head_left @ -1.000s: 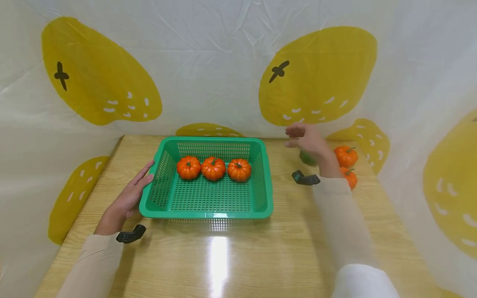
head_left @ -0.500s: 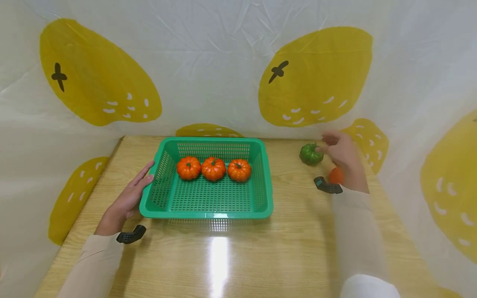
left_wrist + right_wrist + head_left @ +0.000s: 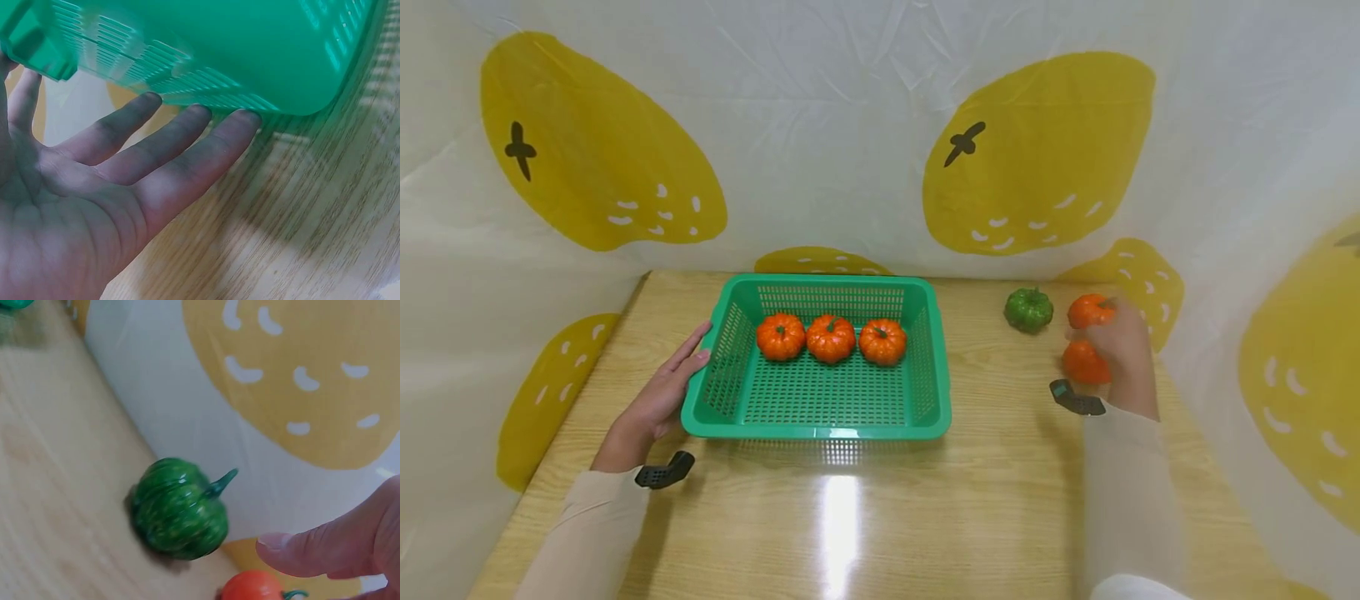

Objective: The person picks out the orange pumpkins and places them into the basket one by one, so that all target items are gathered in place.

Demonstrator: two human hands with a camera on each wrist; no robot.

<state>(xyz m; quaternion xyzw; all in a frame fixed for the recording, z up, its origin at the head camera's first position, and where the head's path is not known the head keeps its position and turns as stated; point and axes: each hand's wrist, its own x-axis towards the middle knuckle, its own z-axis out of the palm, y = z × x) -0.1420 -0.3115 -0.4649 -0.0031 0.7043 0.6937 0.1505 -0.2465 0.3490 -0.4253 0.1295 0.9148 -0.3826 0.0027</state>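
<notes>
- The right hand (image 3: 1120, 342) has moved rightward, off the green pumpkin (image 3: 1028, 311), which now stands uncovered on the tabletop (image 3: 985, 500) to the left of its fingers.
- Those fingers are now at the far orange pumpkin (image 3: 1085, 311), overlapping its right side; the near orange pumpkin (image 3: 1084, 363) sits just below the thumb, partly hidden by the hand.
- Blur hides whether the right fingers grasp anything; the right wrist view shows only an extended thumb beside an orange pumpkin.
- The left hand (image 3: 658, 400) is unchanged: released, straight fingers touching the left side of the green basket (image 3: 816, 432).
- Inside the basket, right of the left fingers, the three orange pumpkins (image 3: 830, 340) keep their row.
- I judge that the right hand's work has shifted from green to orange, with the basket's contents unaffected.
</notes>
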